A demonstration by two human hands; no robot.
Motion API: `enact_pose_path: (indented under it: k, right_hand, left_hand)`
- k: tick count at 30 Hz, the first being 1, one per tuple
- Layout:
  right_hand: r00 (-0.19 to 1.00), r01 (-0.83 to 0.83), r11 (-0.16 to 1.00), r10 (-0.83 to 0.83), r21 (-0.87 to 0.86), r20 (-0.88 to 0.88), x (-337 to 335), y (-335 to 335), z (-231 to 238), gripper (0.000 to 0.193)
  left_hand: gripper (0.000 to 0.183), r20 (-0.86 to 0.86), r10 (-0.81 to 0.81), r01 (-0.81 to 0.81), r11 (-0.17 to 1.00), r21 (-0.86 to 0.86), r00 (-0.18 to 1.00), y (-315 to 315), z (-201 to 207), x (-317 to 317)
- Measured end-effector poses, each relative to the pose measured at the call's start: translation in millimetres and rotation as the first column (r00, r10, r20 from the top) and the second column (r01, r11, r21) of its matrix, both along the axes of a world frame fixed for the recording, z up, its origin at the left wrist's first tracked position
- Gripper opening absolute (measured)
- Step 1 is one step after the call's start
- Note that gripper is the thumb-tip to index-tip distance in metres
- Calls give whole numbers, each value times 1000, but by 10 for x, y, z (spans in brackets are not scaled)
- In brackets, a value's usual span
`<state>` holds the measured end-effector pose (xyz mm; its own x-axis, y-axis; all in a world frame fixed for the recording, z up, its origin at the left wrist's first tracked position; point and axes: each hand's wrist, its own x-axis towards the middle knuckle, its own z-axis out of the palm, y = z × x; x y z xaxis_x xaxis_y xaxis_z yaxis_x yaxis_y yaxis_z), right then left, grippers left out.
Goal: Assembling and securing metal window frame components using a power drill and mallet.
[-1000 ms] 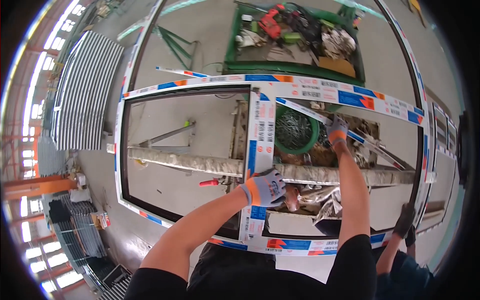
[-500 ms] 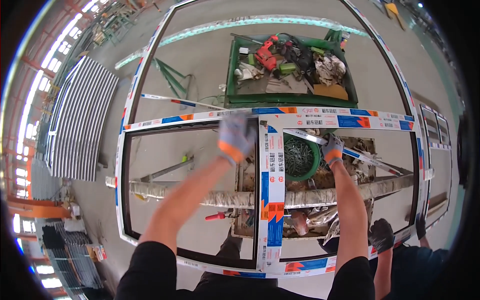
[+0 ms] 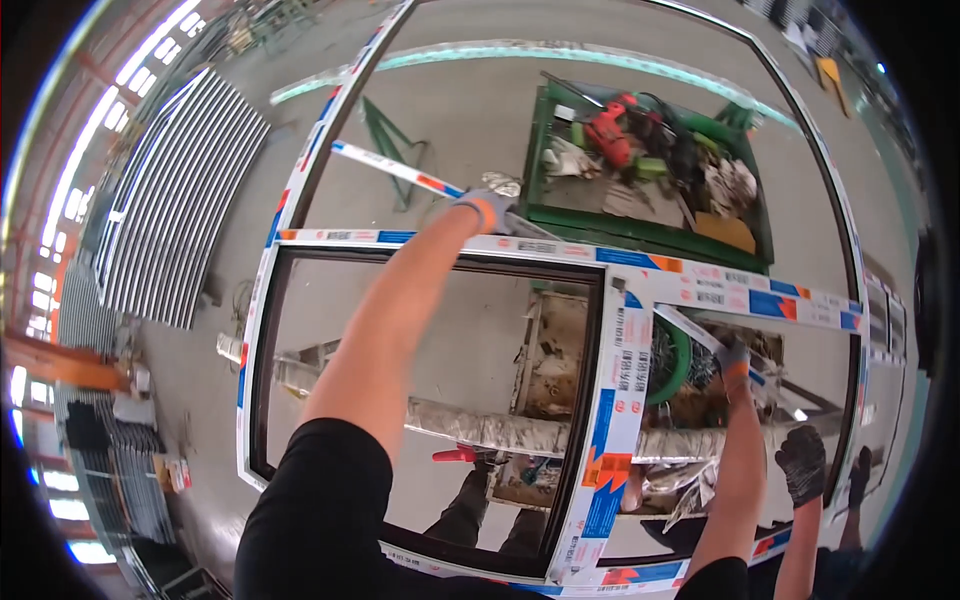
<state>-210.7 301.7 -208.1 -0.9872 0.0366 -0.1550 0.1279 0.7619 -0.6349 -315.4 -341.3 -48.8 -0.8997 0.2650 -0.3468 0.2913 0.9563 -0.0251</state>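
Wearing a grey glove with an orange cuff, my left hand (image 3: pixel 487 212) closes on a long thin strip (image 3: pixel 390 168) wrapped in white, blue and orange film, just beyond the crossbar of a large window frame (image 3: pixel 610 400). The frame is covered in similar printed film. My right hand (image 3: pixel 734 362), gloved alike, grips a thin strip (image 3: pixel 690 331) inside the lower right opening. Both parts line up across the crossbar; whether they are one piece is hidden there. Beside my right hand, a green basin (image 3: pixel 677 362) of small metal fasteners shows partly below the frame.
A green tray cart (image 3: pixel 640 232) holding a red power drill (image 3: pixel 608 138), rags and cardboard stands beyond the crossbar. A wrapped support beam (image 3: pixel 490 428) runs under the frame. Another person's dark-gloved hand (image 3: pixel 800 466) is at the lower right. Stacked metal profiles (image 3: pixel 185 205) lie left.
My left hand has moved from above the crossbar onto the strip beyond it. The strip's far end has swung up, away from the crossbar. The whole view has shifted and tilted.
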Motion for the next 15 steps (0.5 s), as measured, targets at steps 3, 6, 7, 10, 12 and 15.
enact_pose_path:
  k: [3, 6, 7, 10, 12, 15]
  right_hand:
    - [994, -26, 960, 54, 278, -94, 202, 184, 201, 37]
    - [971, -53, 886, 154, 461, -184, 182, -575, 607, 71]
    - [946, -104, 914, 214, 393, -245, 188, -678, 832, 69]
    - [953, -97, 909, 203, 406, -227, 343, -512, 1264, 65]
    - [938, -57, 899, 198, 435, -286, 396, -454, 1370, 61]
    - [924, -38, 895, 201, 445, -325, 485, -564, 1647, 55]
  left_hand:
    - [38, 4, -35, 34, 996, 77, 999, 340, 235, 28]
    - [35, -138, -33, 48, 993, 112, 990, -287, 189, 154]
    - [36, -172, -21, 48, 987, 154, 985, -419, 244, 157]
    - [48, -168, 102, -67, 977, 203, 981, -393, 661, 241]
    - [50, -113, 223, -201, 963, 178, 968, -614, 912, 315]
    - [51, -58, 320, -302, 930, 211, 946, -744, 1139, 477]
